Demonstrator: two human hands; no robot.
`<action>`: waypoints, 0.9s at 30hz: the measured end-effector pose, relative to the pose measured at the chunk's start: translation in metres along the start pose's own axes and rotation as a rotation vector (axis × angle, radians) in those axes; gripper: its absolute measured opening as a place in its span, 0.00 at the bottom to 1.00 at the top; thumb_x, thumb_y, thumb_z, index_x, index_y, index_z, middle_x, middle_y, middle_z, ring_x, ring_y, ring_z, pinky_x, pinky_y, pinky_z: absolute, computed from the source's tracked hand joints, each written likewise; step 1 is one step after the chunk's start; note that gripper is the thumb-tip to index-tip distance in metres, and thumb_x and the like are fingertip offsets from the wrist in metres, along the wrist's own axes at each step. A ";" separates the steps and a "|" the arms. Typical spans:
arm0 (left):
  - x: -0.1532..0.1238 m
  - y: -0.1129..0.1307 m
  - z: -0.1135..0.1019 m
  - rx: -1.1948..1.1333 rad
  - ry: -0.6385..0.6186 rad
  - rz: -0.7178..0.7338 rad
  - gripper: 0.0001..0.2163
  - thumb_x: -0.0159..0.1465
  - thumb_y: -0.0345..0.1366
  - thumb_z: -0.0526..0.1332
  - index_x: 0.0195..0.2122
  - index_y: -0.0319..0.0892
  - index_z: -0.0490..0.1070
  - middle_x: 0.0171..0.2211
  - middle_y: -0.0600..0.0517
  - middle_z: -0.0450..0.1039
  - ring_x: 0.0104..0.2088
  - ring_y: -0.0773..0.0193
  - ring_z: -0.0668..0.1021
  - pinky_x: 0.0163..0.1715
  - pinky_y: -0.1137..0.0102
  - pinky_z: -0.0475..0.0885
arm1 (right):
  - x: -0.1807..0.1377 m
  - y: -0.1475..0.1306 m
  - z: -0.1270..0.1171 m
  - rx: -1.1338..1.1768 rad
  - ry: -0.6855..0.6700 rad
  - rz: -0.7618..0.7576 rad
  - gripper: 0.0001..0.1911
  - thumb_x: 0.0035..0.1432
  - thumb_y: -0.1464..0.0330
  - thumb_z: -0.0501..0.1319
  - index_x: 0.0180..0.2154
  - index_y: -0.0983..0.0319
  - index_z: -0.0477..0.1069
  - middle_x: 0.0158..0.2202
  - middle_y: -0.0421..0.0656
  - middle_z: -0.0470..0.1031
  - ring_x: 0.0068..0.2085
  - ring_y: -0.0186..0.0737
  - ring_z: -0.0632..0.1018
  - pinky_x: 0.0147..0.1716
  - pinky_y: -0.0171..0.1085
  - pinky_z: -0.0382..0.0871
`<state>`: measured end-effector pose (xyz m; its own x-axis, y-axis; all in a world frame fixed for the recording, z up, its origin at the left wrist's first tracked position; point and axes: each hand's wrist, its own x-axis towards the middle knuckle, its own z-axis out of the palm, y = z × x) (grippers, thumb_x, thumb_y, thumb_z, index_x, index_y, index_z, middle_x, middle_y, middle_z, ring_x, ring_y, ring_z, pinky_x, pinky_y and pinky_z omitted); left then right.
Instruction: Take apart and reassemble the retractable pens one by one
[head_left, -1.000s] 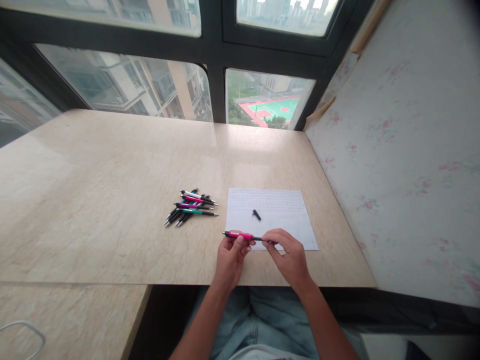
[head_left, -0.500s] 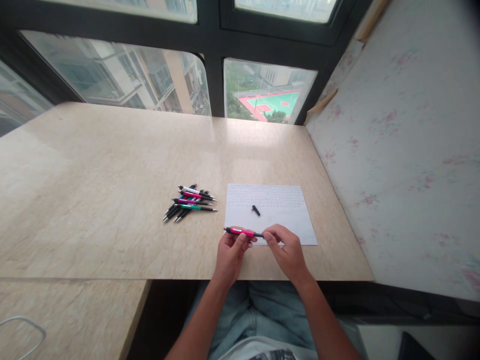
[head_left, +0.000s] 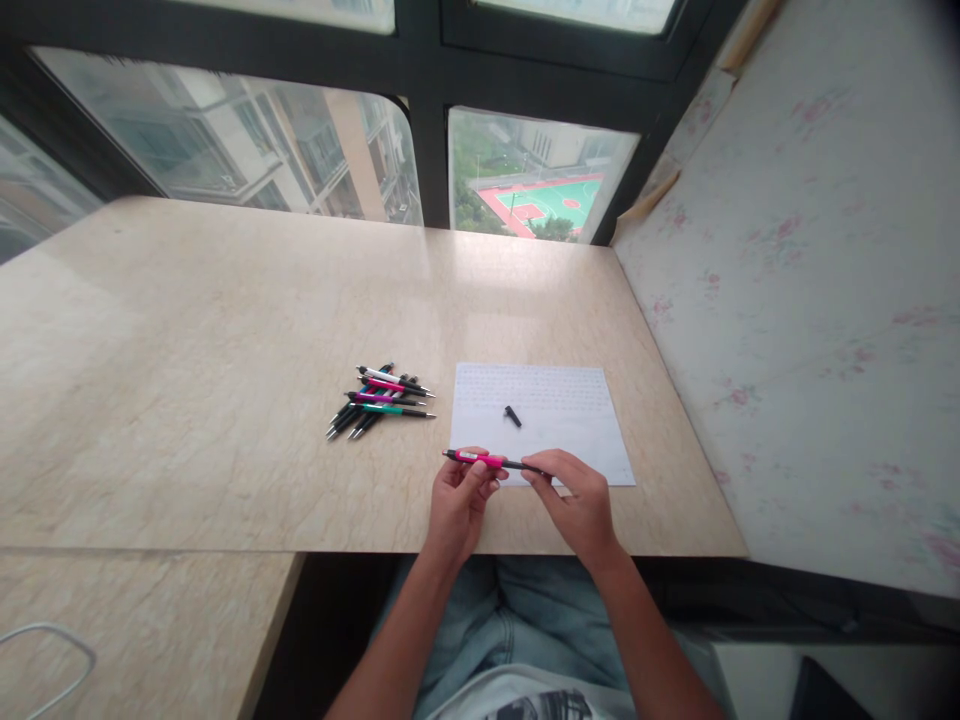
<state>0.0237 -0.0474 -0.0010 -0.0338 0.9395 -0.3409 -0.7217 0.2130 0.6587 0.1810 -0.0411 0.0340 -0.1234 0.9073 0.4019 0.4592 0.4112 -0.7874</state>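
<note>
My left hand (head_left: 459,505) is closed around the pink barrel of a pen (head_left: 482,460), thumb on its near side, the black clicker end pointing left. My right hand (head_left: 574,495) pinches the thin dark end on the pen's right between thumb and fingers. That dark part is slim and partly hidden by the fingertips, so whether it is the refill I cannot tell. Just beyond the hands, a short black tube-shaped piece (head_left: 512,416) lies on a sheet of white paper (head_left: 592,430) with lines of writing along its upper half.
To the left of the paper lies a crossed pile of several pens (head_left: 382,400) with coloured barrels. The beige marbled counter (head_left: 225,380) runs back to a dark-framed window (head_left: 431,170). A floral-papered wall (head_left: 810,330) bounds the right side. A white cable (head_left: 82,650) lies at lower left.
The pen has shifted slightly left with my left hand. More of its thin dark end now shows between my hands. The view has tilted a little.
</note>
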 end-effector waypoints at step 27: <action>0.001 -0.001 0.000 -0.004 0.005 -0.049 0.11 0.55 0.36 0.71 0.35 0.36 0.74 0.32 0.48 0.80 0.29 0.66 0.82 0.30 0.77 0.76 | 0.000 0.003 0.001 0.066 0.010 -0.045 0.07 0.61 0.73 0.60 0.38 0.58 0.77 0.35 0.43 0.80 0.37 0.39 0.79 0.38 0.38 0.74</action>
<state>0.0242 -0.0466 -0.0018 -0.0023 0.9266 -0.3760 -0.7251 0.2573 0.6387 0.1816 -0.0394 0.0314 -0.1337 0.8872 0.4416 0.3942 0.4564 -0.7977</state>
